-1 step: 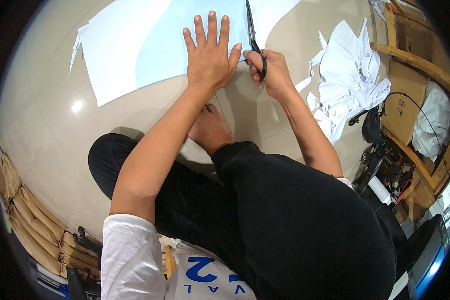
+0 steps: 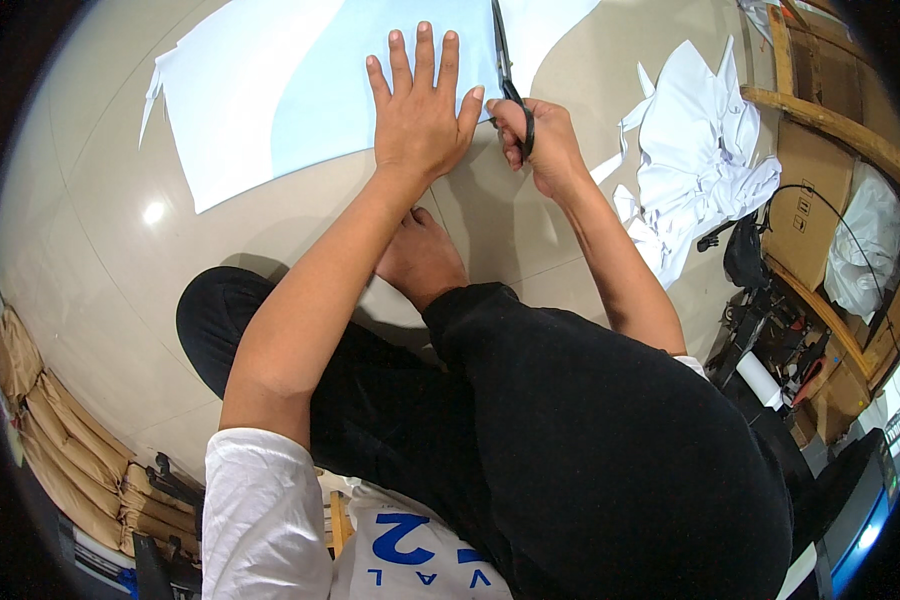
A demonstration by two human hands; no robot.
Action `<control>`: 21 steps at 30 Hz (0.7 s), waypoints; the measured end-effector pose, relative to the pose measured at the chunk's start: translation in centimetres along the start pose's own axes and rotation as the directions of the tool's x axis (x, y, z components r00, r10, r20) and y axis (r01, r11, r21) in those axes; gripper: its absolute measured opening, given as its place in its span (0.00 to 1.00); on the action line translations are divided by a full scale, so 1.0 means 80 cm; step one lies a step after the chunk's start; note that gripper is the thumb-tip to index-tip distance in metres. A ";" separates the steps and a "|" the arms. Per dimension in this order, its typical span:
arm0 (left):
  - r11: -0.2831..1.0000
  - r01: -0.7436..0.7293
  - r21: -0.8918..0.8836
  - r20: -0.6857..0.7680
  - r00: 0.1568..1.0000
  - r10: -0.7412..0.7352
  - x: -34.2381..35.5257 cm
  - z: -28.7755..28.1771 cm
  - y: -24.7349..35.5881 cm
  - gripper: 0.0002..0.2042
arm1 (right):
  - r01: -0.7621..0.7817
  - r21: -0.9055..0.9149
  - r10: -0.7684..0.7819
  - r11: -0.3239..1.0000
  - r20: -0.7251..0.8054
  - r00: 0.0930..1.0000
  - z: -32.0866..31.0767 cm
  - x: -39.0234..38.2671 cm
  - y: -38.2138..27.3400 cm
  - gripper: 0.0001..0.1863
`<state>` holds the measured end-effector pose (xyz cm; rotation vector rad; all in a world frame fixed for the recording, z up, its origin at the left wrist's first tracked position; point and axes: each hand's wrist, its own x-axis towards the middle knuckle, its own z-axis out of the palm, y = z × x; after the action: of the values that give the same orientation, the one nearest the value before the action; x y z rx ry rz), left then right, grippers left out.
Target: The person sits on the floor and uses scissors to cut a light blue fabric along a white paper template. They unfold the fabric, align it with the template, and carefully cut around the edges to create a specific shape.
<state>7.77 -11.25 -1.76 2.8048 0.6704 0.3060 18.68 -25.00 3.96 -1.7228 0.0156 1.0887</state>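
My left hand (image 2: 417, 115) lies flat with fingers spread, pressing on a light-blue sheet (image 2: 320, 115) of what looks like fabric. Beneath that piece a larger white sheet (image 2: 208, 130) is spread over the floor. Black-handled scissors (image 2: 511, 90) are in my right hand (image 2: 547, 143), whose fingers go through the handle loops. Their blades point away from me along the right edge of the light-blue sheet, close to my left thumb. How far the blades are apart is hard to make out.
A heap of crumpled white scraps (image 2: 695, 150) lies to the right on the tiled floor (image 2: 100, 220). Beyond it stand a wooden frame (image 2: 820, 115), a cardboard box (image 2: 808, 195) and a plastic bag (image 2: 863, 245). Brown wrapped bundles (image 2: 65, 430) sit at lower left. My bare foot (image 2: 422, 258) rests below the sheets.
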 end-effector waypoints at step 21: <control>1.000 0.005 0.004 0.040 0.999 -0.006 0.002 0.000 0.002 0.36 | 0.014 -0.003 -0.014 1.000 0.017 1.000 -0.001 0.022 -0.019 0.16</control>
<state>7.97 -11.28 -1.69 2.8041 0.6702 0.2473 20.50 -23.57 3.96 -1.7139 -0.0083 1.0935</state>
